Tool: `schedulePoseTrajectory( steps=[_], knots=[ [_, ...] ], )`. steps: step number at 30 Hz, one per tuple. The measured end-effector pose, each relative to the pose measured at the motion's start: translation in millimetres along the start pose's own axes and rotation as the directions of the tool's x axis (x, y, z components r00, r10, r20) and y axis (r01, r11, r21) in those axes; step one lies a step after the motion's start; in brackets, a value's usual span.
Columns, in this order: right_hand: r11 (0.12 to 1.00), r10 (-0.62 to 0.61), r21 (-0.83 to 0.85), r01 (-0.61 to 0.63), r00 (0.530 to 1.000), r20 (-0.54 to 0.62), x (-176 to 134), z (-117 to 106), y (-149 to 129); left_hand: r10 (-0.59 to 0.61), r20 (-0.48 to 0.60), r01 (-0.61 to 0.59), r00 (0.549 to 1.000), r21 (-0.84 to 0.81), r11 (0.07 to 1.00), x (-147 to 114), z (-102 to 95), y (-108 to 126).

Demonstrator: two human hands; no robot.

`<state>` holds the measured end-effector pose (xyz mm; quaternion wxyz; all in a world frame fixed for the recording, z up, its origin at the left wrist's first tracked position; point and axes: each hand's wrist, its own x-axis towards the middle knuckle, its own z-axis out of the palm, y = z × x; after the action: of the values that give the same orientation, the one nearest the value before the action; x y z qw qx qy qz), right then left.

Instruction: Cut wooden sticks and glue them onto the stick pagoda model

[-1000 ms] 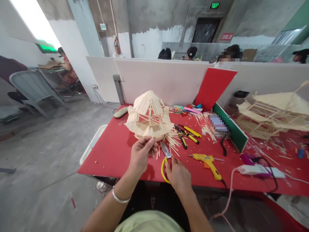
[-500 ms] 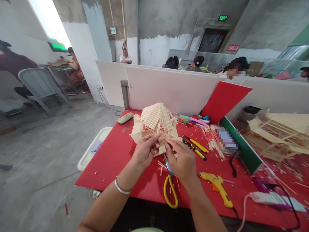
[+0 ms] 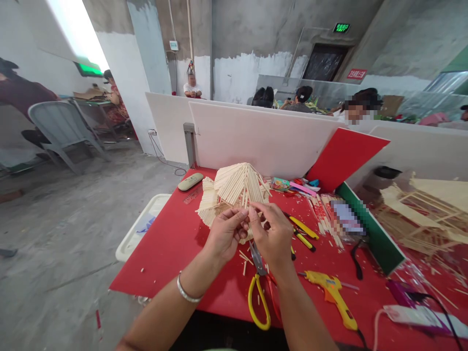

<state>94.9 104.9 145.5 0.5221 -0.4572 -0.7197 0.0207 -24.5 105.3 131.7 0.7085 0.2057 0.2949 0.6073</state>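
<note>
The left hand (image 3: 224, 236) and the right hand (image 3: 273, 234) meet in front of the pale stick model (image 3: 234, 183), fingertips almost touching. Each of the 2 hands is closed in a pinch of thumb and index finger; whether a sliver of stick sits between those tips is too small to tell. The model stands near the far edge of the red worktop (image 3: 171, 253), its ribbed, pointed roof uppermost and its lower front partly hidden behind the fingers

The step in hand looks like fine fingertip work on something tiny, judging by how closely the 2 pinches come together. From this pose, the next move seems to call for a light, steady grip and a clear view of the tips, with the knuckles kept off the model's thin sticks

Just below the hands lie the scissors (image 3: 258, 265), blades towards the model, 1 handle yellow and 1 red, the red partly behind the right forearm. Loose stick offcuts (image 3: 244, 267) lie beside the blades. Further right are a yellow-handled tool (image 3: 304, 227), the yellow glue gun (image 3: 333, 293) with its nozzle pointing left, and a batch of sticks (image 3: 323, 214), all within what seems easy reach
</note>
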Motion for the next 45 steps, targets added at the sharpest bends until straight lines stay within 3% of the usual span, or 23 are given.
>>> schedulePoseTrajectory(
  steps=[9,20,36,45],
  knots=[
    [0.991,-0.082,-0.102,0.088,0.995,0.063,10.9,-0.4,9.2,-0.008,-0.051,0.005,0.999,-0.06,0.998,5.6,7.1,0.3],
    [0.979,-0.153,-0.111,0.169,0.979,0.137,19.6,-1.1,14.8,0.003,-0.073,-0.003,0.997,0.003,1.0,7.6,12.0,1.9],
    [0.981,-0.139,-0.114,0.158,0.978,0.157,19.4,-0.4,14.5,-0.074,-0.098,0.079,0.992,0.057,0.995,0.2,18.7,9.8],
    [0.977,-0.149,-0.126,0.172,0.973,0.175,16.8,-0.3,14.5,0.002,-0.087,0.007,0.996,0.102,0.995,1.1,12.4,6.5]
  ],
)
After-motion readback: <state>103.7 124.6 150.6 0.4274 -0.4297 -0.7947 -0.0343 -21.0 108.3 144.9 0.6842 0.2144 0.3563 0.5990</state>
